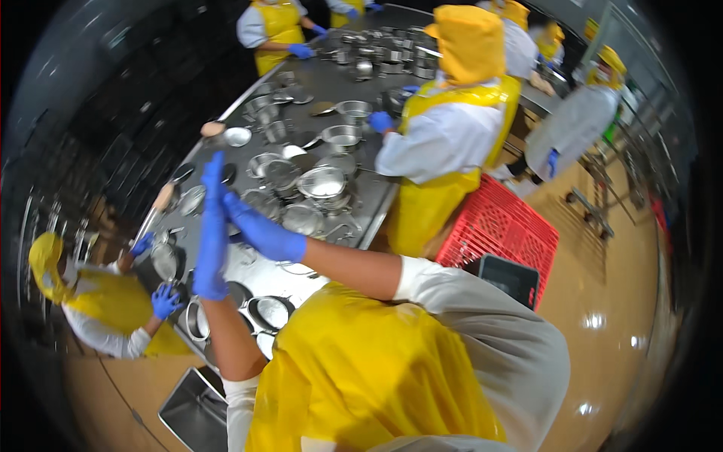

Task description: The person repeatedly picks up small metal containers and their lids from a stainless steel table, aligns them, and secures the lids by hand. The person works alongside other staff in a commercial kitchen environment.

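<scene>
Both my hands wear blue gloves and are raised over the metal table (367,197). My left hand (213,233) points away from me with its fingers stretched straight, seen edge-on. Slanting in from the right, my right hand (263,230) has its fingers extended toward the left one, and the two seem to meet near the right fingertips. Nothing shows in either hand. Beyond them stand several metal pots and strainers, among them a shiny round pan (322,183). Close to my apron, a dark-rimmed round pan (270,312) lies below my right wrist.
A person in a yellow apron (452,135) works at the table's right side, another (113,301) at the left. A red plastic basket (501,230) stands at my right with a dark container (506,280) by it. A metal bin (192,407) is at lower left.
</scene>
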Tool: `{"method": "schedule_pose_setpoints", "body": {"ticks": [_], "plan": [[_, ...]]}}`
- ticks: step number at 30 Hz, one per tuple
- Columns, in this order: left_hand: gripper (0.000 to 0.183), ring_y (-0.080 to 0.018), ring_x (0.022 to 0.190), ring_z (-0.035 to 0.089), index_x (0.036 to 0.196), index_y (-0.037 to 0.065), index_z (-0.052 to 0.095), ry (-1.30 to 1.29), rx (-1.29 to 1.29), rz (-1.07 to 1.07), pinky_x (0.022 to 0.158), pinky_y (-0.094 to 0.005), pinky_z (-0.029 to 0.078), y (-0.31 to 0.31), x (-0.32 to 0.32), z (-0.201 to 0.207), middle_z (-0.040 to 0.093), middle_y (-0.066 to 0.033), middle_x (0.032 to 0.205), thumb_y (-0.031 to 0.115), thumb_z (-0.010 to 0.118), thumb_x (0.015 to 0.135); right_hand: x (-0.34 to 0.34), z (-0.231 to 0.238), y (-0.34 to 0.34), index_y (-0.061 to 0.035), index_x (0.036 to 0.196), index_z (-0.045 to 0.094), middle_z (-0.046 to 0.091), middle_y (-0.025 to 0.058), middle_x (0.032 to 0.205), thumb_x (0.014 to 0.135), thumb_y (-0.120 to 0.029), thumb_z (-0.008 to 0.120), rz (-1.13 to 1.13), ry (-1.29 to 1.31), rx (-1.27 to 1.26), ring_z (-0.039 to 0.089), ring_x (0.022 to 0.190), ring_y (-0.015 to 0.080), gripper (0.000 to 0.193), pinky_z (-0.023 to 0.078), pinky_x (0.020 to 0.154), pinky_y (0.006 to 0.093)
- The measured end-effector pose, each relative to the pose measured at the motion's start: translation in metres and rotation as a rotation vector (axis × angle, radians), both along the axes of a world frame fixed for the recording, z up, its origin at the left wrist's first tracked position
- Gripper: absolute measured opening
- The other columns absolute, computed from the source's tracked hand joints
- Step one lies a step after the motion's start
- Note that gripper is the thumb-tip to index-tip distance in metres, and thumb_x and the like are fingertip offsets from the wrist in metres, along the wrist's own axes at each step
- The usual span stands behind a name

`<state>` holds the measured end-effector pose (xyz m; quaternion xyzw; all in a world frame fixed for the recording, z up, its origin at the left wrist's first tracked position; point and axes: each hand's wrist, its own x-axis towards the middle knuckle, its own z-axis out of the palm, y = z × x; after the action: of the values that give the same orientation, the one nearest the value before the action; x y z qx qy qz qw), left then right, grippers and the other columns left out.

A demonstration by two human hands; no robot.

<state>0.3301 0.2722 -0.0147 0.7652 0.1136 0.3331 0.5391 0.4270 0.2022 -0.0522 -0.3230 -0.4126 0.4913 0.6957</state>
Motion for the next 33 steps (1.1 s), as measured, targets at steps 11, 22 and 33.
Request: {"method": "schedule_pose_setpoints", "body": {"ticks": [11, 22, 33], "plan": [[0.068, -0.0313, 0.135, 0.051, 0.148, 0.004, 0.059, 0.238, -0.069, -0.387, 0.116, -0.0464, 0.039, -0.02, -0.047, 0.049, 0.057, -0.016, 0.14, 0.034, 0.066, 0.087, 0.022, 0.011, -0.002, -0.0138, 0.151, 0.053, 0.054, 0.0076, 0.138, 0.095, -0.054, 0.072, 0.321, -0.256, 0.223, 0.054, 0.131, 0.0226, 0.071, 0.049, 0.109, 0.0416], [0.075, -0.0373, 0.15, 0.036, 0.161, 0.01, 0.039, -0.026, 0.382, 0.281, 0.122, -0.0503, 0.031, -0.039, -0.008, 0.023, 0.024, -0.0183, 0.169, 0.024, 0.062, 0.091, -0.008, 0.038, 0.014, -0.0238, 0.17, -0.005, 0.016, 0.0106, 0.174, 0.101, -0.076, 0.035, 0.101, -0.173, 0.213, 0.027, 0.157, 0.0351, 0.095, 0.029, 0.122, 0.0482], [0.067, -0.0327, 0.153, 0.037, 0.163, 0.002, 0.033, -0.011, 0.251, 0.343, 0.124, -0.0444, 0.029, -0.041, 0.004, -0.032, 0.039, -0.0202, 0.164, 0.022, 0.054, 0.103, -0.013, 0.003, 0.024, -0.0257, 0.17, 0.008, 0.021, 0.009, 0.171, 0.111, -0.063, 0.024, -0.24, -0.197, 0.128, 0.034, 0.153, 0.0321, 0.072, 0.033, 0.121, 0.0487]]}}
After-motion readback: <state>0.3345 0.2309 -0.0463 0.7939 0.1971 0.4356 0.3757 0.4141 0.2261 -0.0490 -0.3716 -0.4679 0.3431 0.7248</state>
